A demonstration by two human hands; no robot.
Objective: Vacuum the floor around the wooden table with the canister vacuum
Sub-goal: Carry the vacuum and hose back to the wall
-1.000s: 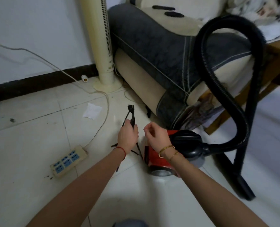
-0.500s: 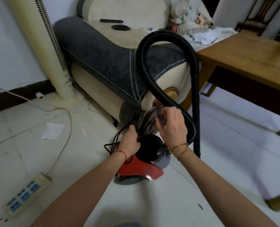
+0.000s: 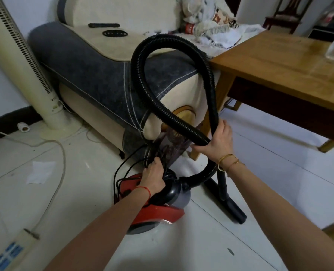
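A red and black canister vacuum (image 3: pixel 158 213) sits on the white tile floor in front of the sofa. Its ribbed black hose (image 3: pixel 142 81) arches high over the sofa arm and comes down to a rigid tube and floor nozzle (image 3: pixel 233 209) on the right. My right hand (image 3: pixel 218 140) grips the hose where the loop crosses the tube. My left hand (image 3: pixel 153 176) holds a bundle of black power cord (image 3: pixel 121 173) over the canister's top. The wooden table (image 3: pixel 279 71) stands at the right.
A grey and cream sofa (image 3: pixel 95 75) fills the middle, with a cream tower fan (image 3: pixel 19 61) to its left. A white power strip (image 3: pixel 8 249) and its cable (image 3: pixel 58 173) lie on the floor at the left, near a crumpled tissue (image 3: pixel 40 172).
My right hand rose from the canister and took hold of the hose. My left hand stays at the canister with the cord. The view swung right, showing more of the table.
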